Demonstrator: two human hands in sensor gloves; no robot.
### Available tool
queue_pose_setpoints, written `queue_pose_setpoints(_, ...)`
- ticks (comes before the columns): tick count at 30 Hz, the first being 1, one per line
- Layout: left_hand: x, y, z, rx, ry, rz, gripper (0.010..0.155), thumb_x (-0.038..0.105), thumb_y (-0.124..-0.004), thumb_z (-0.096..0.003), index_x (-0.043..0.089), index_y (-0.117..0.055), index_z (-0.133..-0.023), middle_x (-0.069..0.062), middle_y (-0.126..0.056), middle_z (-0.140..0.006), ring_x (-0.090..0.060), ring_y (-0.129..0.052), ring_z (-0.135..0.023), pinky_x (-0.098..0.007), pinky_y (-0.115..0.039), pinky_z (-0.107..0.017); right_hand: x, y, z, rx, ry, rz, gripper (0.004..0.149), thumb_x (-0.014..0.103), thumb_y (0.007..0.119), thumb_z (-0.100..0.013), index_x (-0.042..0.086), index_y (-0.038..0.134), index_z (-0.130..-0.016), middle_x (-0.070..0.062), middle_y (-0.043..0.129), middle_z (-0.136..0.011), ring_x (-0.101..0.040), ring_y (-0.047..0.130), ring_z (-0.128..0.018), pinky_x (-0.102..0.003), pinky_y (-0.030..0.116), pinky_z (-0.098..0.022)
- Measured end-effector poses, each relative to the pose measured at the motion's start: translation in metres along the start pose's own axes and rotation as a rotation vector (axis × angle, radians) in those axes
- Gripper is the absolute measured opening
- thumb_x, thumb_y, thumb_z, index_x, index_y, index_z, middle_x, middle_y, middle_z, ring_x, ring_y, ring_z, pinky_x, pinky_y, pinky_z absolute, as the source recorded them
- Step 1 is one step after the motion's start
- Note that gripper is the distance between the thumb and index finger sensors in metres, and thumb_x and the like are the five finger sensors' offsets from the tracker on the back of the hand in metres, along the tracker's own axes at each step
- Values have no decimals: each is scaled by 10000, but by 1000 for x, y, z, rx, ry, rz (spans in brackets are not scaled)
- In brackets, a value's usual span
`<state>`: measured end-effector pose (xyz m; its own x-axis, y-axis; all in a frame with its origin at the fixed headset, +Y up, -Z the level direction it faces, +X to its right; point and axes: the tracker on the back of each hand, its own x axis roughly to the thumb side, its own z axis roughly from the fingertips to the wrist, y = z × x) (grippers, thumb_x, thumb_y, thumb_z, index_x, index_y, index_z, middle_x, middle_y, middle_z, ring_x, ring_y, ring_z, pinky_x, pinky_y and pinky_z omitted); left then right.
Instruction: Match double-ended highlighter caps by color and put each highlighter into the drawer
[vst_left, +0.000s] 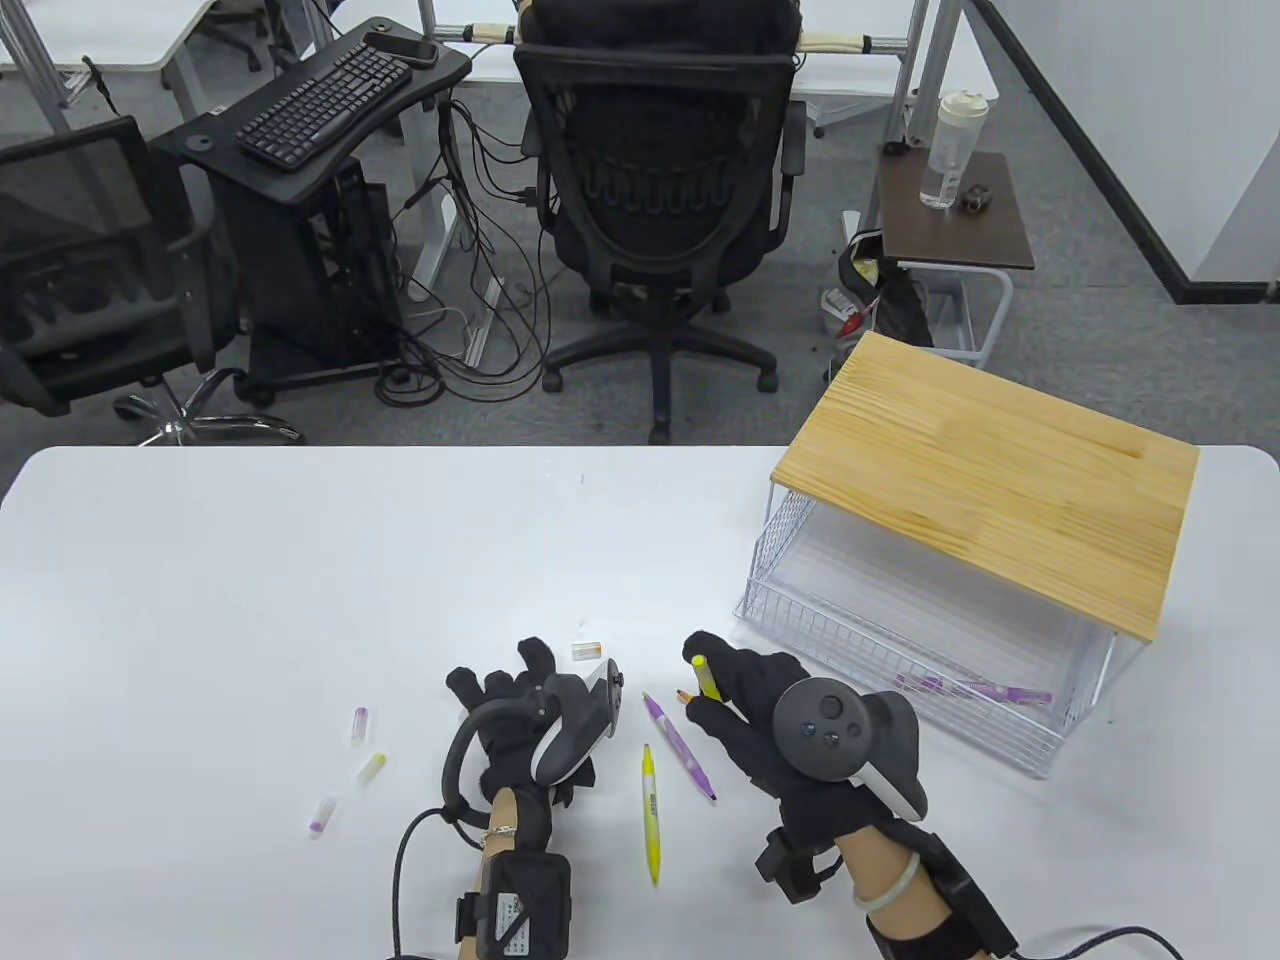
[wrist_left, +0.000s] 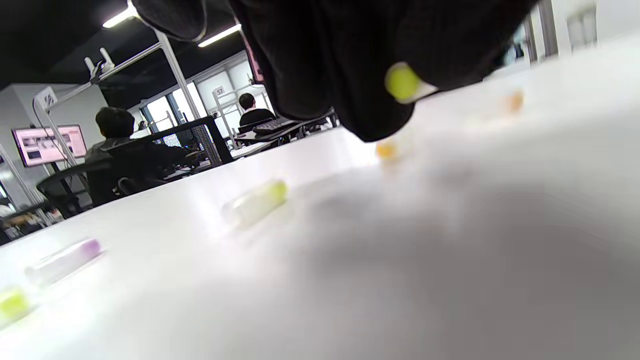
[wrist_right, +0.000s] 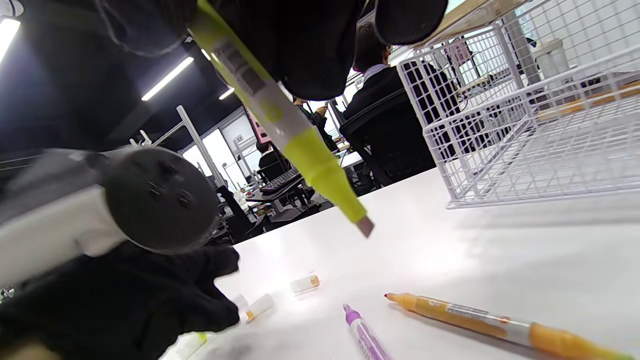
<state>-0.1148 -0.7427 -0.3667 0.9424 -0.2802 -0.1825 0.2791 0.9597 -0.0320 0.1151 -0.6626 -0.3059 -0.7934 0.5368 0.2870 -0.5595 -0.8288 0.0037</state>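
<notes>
Orange highlighter (vst_left: 686, 696) mostly hidden; left-wrist caps (wrist_left: 256, 202) blurred

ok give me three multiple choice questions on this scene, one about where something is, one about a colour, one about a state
1. Where are the purple highlighters that are already put away?
A. in the wire drawer under the wooden top
B. on the office chair
C. beside the keyboard

2. What colour is the highlighter held in the right hand?
A. orange
B. yellow-green
C. purple

3. What state is the held highlighter's lower tip in?
A. capped
B. snapped off
C. uncapped

Answers:
1. A, the table view shows purple highlighters lying inside the white wire drawer.
2. B, the right wrist view shows a yellow-green barrel between the gloved fingers, while the orange one lies on the table.
3. C, the right wrist view shows its bare chisel tip pointing down with no cap on it.
</notes>
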Motion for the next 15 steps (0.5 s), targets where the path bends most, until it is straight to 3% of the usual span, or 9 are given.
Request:
queue_pose_setpoints(5,-20,44,20,127,-84,350,602,304,-626,-559,156,-489,-1127,-16,-835,-958,-322,-840,-950,-605,-597,-739,-9,2,-6,40,28,-46,697,491,639,-621,494,164,-1132,141,724,-1015,-155,847,-854,-467,585,-855)
queue_pose_setpoints(8,-29,62,30,140,-220,546,587,281,-594,-570,162,-467,-1131,-32,-778,-996,-265,-918,-875,-535,-679,-718,-14,4,-10,79,38,-99,714,475,636,-632,516,115,-1119,133,719,-1017,-122,882,-789,-421,645,-829)
queue_pose_setpoints(12,-40,69,38,101,-349,685,579,256,-596,-569,132,-483,-1122,-72,-782,-983,-131,-1000,-707,-444,-774,-655,-20,3,-12,111,37,-163,667,475,635,-641,565,153,-1093,147,699,-1018,-107,886,-780,-398,655,-829)
queue_pose_setpoints(15,-47,65,42,65,-450,724,574,240,-605,-566,127,-499,-1118,-85,-782,-986,-92,-1002,-687,-426,-784,-652,-25,1,-14,127,40,-222,644,475,631,-652,581,153,-1071,161,659,-1038,-97,880,-797,-379,649,-841)
